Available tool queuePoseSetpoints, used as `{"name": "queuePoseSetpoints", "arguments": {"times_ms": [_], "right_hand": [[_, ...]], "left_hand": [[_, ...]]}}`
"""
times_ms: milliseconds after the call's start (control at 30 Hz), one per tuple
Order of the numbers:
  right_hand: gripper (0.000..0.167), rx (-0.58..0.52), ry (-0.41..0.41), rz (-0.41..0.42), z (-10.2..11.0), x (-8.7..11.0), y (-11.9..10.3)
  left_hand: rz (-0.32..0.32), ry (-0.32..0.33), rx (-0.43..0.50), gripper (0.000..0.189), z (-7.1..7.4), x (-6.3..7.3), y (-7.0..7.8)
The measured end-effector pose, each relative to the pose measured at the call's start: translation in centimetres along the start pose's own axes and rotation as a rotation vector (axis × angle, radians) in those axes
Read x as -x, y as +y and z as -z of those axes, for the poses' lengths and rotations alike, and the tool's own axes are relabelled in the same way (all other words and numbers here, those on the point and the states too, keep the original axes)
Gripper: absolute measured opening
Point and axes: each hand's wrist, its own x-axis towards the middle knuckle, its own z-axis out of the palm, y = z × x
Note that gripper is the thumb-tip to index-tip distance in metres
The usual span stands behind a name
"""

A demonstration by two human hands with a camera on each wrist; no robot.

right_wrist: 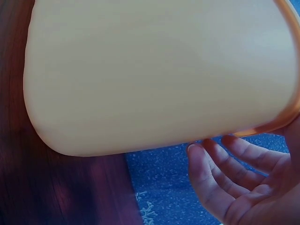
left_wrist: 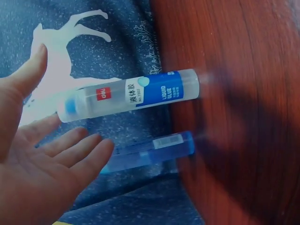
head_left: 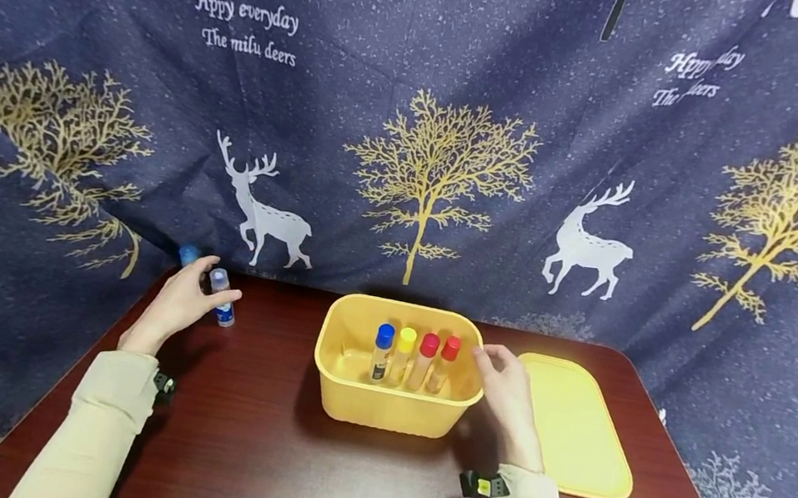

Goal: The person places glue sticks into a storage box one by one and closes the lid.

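Note:
At the table's far left, my left hand (head_left: 180,300) reaches around a clear liquid glue bottle (left_wrist: 129,95) standing upright. In the left wrist view, the thumb and fingers are spread apart on either side of the bottle's top. A blue glue bottle (left_wrist: 152,152) stands just beyond it, partly behind the fingers. My right hand (head_left: 505,385) is at the right rim of a yellow bin (head_left: 385,411), its fingers loosely bent along the outside wall. Several capped bottles stand upright inside: one blue-capped (head_left: 382,352), one yellow-capped (head_left: 403,355) and two red-capped (head_left: 424,360).
A flat yellow lid (head_left: 575,432) lies on the dark red wooden table (head_left: 244,447), right of the bin. A dark blue cloth (head_left: 343,216) printed with deer and trees hangs behind the table and at its sides.

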Motion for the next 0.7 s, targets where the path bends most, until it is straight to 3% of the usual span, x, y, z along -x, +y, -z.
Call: {"name": "queuePoseSetpoints", "arguments": {"times_ms": [267,700], "right_hand": [[0.031,0.0,-0.004,-0.008,0.0,0.0,0.2],[0.032,-0.02,-0.013,-0.011,0.0,-0.1,0.1]], "left_hand": [[0.032,0.095,0.062,0.075,-1.0,-0.3,-0.9],[0.074,0.215,-0.053,0.057,-2.0,-0.8,-1.4]]}}
